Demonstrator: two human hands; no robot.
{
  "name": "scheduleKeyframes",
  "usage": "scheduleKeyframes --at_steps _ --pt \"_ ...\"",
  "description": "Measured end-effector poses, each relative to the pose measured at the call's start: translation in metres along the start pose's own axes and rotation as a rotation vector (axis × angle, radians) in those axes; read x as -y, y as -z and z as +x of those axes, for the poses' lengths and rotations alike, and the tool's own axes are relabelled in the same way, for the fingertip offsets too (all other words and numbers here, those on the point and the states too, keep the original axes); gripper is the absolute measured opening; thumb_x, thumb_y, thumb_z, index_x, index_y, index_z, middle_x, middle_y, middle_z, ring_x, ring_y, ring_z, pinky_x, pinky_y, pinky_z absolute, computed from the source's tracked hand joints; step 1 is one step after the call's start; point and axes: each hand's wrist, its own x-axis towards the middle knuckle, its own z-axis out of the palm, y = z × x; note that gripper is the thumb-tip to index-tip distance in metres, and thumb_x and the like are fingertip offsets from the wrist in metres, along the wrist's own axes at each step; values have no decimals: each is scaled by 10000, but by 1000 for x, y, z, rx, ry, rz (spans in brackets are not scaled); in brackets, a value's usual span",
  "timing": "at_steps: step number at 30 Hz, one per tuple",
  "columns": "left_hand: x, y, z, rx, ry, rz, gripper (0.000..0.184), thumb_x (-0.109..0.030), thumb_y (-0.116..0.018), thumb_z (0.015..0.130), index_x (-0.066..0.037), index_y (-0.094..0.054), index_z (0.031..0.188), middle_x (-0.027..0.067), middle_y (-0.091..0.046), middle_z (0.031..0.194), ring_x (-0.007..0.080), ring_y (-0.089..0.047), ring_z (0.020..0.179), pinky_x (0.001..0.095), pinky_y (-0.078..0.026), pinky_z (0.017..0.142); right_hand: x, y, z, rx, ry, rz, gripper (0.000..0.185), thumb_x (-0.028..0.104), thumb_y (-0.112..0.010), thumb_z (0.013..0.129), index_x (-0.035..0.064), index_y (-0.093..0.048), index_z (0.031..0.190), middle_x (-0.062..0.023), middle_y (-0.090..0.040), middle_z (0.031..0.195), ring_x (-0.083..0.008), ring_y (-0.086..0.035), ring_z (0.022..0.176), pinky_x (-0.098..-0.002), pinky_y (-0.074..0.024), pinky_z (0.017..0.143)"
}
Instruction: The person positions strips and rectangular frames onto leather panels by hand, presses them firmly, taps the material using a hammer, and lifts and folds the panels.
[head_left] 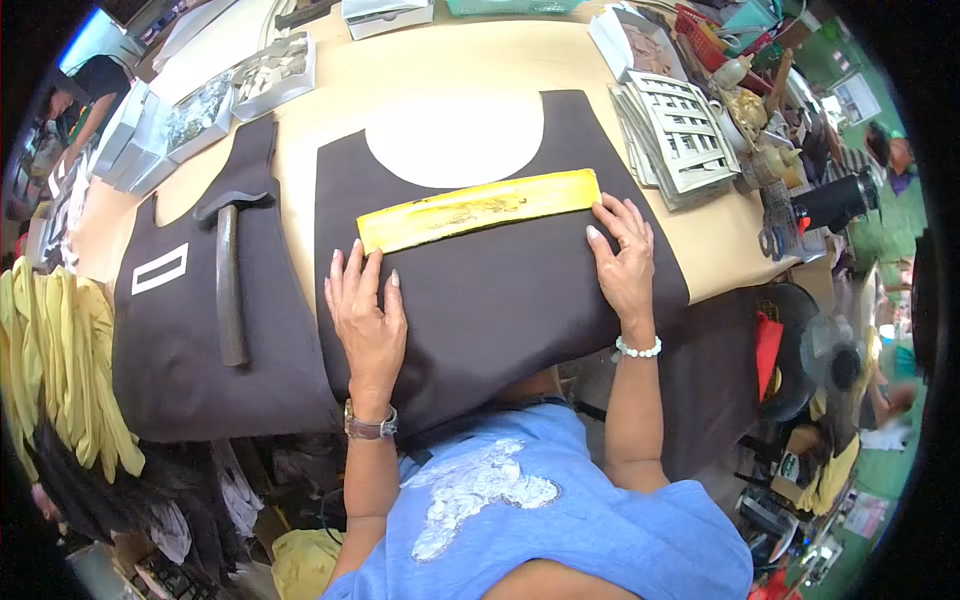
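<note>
A dark apron-shaped piece of leather or cloth (480, 290) lies flat before me, with a rounded cut-out at its far edge. Across it rests a long yellow strip (480, 208) with dark scuffs on its face, slightly tilted up to the right. My left hand (365, 315) lies palm down, fingers spread, its fingertips at the strip's lower left end. At the right end, my right hand (625, 262) touches the strip with stretched fingers. Neither hand is wrapped around anything. Left of them, a hammer (230, 280) lies on another dark piece (180, 340).
A white rectangular frame (160, 270) sits on the left dark piece. Boxes of small parts (272, 75) stand at the back left. Stacked slotted cards (680, 135) and a cluttered tool area (770, 160) are at right. Yellow gloves or cloths (60, 350) hang at left.
</note>
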Motion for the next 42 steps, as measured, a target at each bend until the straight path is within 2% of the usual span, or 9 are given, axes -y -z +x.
scheduleKeyframes --at_steps 12,15,21,24,33,38,42 --pt "2 1 0 -41 -12 -74 357 -99 -595 847 -30 -580 1197 159 -506 1311 357 -366 1286 432 -273 1074 -3 -1 0 16 3 -13 304 187 -605 842 114 -647 1134 -37 -537 1291 -271 -367 1300 -471 -167 1111" --pt "4 0 0 -30 -12 -101 352 -117 -575 862 -26 -577 1202 156 -500 1315 362 -352 1298 487 -234 1073 -1 -1 0 19 -3 -11 304 184 -610 838 114 -650 1132 -45 -535 1293 -281 -366 1299 -471 -171 1108" --pt "4 0 0 -23 -8 -98 349 -117 -570 864 -22 -577 1200 150 -500 1316 363 -344 1302 495 -231 1073 -2 -1 0 24 21 -17 309 183 -615 836 109 -648 1134 -51 -533 1293 -289 -369 1295 -470 -180 1101" --pt "2 1 0 -34 -20 -51 353 -117 -584 857 -26 -579 1198 152 -508 1310 355 -361 1286 432 -263 1075 -4 -2 0 24 27 -35 311 185 -615 837 110 -646 1137 -50 -531 1292 -291 -367 1296 -471 -183 1100" --pt "3 -2 0 -46 -37 -5 342 -119 -578 860 -15 -579 1186 158 -508 1306 367 -365 1280 445 -265 1071 -4 -1 1 20 53 -56 317 198 -627 832 106 -646 1135 -56 -536 1285 -291 -383 1283 -463 -202 1096" --pt "2 -3 0 -71 -55 7 320 -119 -575 859 -17 -590 1163 162 -514 1293 383 -373 1270 456 -282 1061 -4 -3 1 11 45 -61 331 207 -630 832 108 -639 1148 -54 -541 1282 -291 -396 1278 -456 -204 1097" --pt "-1 -3 0 -53 -84 173 315 -141 -546 874 -17 -591 1160 149 -467 1339 374 -337 1297 516 -280 1045 -3 -3 2 1 76 -84 310 216 -627 835 92 -647 1119 -67 -538 1280 -309 -405 1264 -459 -225 1082"
